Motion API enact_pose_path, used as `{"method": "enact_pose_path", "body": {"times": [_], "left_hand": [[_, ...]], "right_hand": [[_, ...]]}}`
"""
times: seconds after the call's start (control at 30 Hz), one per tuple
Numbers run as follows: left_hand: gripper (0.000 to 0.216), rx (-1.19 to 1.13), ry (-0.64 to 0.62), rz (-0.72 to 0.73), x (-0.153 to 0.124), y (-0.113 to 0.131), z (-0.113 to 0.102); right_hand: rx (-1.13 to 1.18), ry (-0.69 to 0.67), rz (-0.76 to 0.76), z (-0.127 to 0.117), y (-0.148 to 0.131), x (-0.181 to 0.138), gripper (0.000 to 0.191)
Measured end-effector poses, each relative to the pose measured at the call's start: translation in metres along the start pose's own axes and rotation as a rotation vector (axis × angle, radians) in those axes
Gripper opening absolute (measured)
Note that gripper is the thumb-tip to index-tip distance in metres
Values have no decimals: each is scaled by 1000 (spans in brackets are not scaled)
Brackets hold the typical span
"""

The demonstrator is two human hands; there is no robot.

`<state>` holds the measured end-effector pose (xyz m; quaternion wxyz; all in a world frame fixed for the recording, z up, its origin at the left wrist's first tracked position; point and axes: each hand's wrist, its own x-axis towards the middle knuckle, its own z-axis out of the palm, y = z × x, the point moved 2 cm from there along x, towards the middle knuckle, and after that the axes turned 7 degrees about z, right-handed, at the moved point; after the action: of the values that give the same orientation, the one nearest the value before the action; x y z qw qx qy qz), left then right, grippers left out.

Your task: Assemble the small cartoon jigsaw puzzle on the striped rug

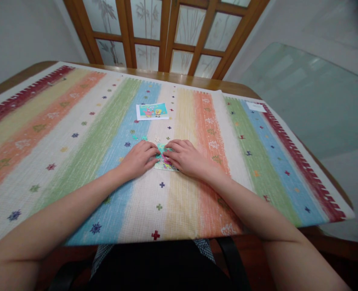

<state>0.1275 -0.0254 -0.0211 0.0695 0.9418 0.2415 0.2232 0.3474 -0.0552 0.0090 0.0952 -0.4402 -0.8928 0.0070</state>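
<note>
A small, partly joined jigsaw puzzle [164,161] in teal and pink lies on the striped cloth [76,137] at the table's middle. My left hand [140,158] rests at its left edge, fingers curled down and pressing on the pieces. My right hand [186,156] covers its right side, fingertips bent onto the top pieces. Both hands touch the puzzle and nearly meet above it. A few loose teal pieces [139,138] lie just beyond my left hand. A picture card [152,111] with cartoon figures lies farther back.
A small white label [256,106] sits at the cloth's far right. The wooden table edge [197,82] shows beyond the cloth. Wooden doors with frosted glass panes [166,36] stand behind. A glass tabletop [312,97] is at the right.
</note>
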Motion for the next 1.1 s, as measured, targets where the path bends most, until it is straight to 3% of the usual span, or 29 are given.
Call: {"method": "enact_pose_path", "body": {"times": [0.23, 0.4, 0.5, 0.6, 0.67, 0.83, 1.1], "left_hand": [[34, 160, -120, 45, 0, 9, 1], [34, 138, -93, 10, -1, 13, 0], [30, 61, 13, -37, -5, -4, -21], [24, 76, 220, -233, -13, -36, -51], [23, 82, 223, -309, -20, -56, -61], [28, 26, 35, -272, -29, -78, -45], [35, 41, 26, -217, -28, -76, -29]], "right_hand": [[31, 17, 108, 1, -1, 3, 31], [-20, 27, 136, 6, 0, 4, 31], [-15, 22, 161, 7, -1, 2, 31], [52, 14, 198, 5, 1, 4, 30], [101, 33, 209, 4, 3, 12, 29], [142, 11, 252, 8, -1, 57, 24], [193, -2, 386, 20, -18, 103, 23]]}}
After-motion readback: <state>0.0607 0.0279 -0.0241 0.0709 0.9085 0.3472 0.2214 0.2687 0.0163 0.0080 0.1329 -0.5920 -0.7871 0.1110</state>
